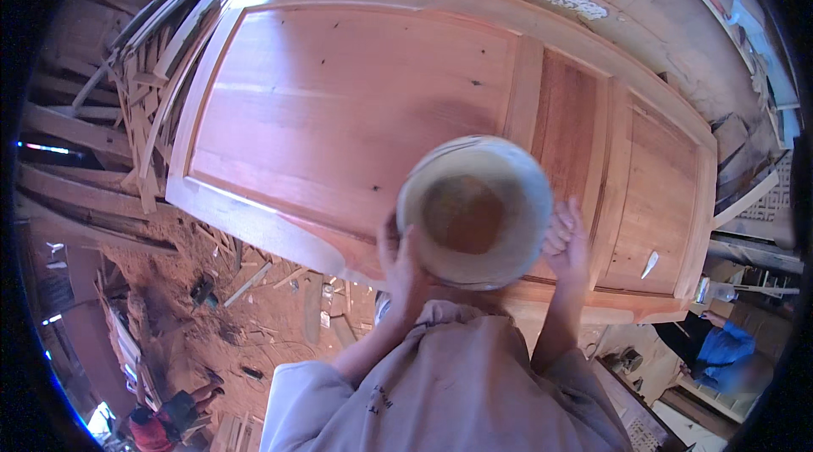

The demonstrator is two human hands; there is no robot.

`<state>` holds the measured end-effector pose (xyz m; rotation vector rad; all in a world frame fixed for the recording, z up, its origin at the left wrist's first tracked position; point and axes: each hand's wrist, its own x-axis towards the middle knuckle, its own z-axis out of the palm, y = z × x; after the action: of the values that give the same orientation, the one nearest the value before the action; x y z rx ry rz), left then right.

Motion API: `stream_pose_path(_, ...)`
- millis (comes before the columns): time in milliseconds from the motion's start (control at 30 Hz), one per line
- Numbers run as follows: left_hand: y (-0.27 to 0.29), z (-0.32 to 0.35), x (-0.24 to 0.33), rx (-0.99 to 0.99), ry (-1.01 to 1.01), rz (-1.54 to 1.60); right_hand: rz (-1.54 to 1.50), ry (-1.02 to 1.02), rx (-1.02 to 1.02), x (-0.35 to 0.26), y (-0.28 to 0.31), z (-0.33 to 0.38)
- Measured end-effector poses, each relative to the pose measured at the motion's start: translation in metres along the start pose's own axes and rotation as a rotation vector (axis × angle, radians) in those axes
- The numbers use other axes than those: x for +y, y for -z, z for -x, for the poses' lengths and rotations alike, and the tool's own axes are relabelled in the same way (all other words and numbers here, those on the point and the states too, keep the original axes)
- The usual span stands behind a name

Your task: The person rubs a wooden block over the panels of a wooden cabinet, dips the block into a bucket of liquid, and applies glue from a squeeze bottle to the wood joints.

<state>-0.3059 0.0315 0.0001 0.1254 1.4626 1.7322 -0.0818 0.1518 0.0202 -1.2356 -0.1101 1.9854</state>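
A round whitish bowl [415, 189], blurred by motion, is up in front of my chest, over the near edge of a large panelled wooden door [339, 71]. Its inside looks brown toward the bottom; whether that is liquid or stain I cannot tell. My left hand [405, 266] grips the bowl's lower left side, its fingertips partly hidden behind the wall. Beside the right rim, my right hand [569, 242] has its fingers curled closed. What they hold, if anything, does not show.
A small white scrap [650, 264] lies on the door's right panel. Wood strips [157, 105] are piled at the left. Offcuts [313, 308] litter the dirt floor. One person in red [152, 431] is at lower left, another in blue [728, 354] at right.
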Motion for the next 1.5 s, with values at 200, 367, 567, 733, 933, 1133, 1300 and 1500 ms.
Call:
stream_pose_path(200,0.072,-0.031,-0.007,0.219,-0.101,-0.247,-0.482,0.295,-0.222,-0.130,0.131,-0.078)
stream_pose_path(367,0.062,-0.026,0.000,0.452,-0.182,-0.314,-0.500,0.578,-0.076,-0.230,0.231,-0.169)
stream_pose_path(567,0.111,-0.026,-0.025,0.450,-0.189,-0.325,-0.444,0.847,0.026,-0.335,0.276,-0.289)
stream_pose_path(733,0.080,-0.016,-0.019,0.504,-0.220,-0.494,-0.506,0.888,-0.040,-0.392,0.263,-0.356)
stream_pose_path(933,0.100,-0.015,-0.027,0.423,-0.165,-0.420,-0.400,0.995,0.080,-0.427,0.273,-0.402)
stream_pose_path(1133,0.093,-0.007,-0.026,0.393,-0.142,-0.298,-0.242,0.964,0.156,-0.419,0.251,-0.396)
stream_pose_path(1300,0.077,-0.017,-0.018,0.454,-0.168,-0.348,-0.286,0.830,0.194,-0.426,0.278,-0.401)
stream_pose_path(1500,0.155,-0.022,0.014,0.488,-0.167,-0.215,-0.496,0.664,-0.041,-0.384,0.341,-0.370)
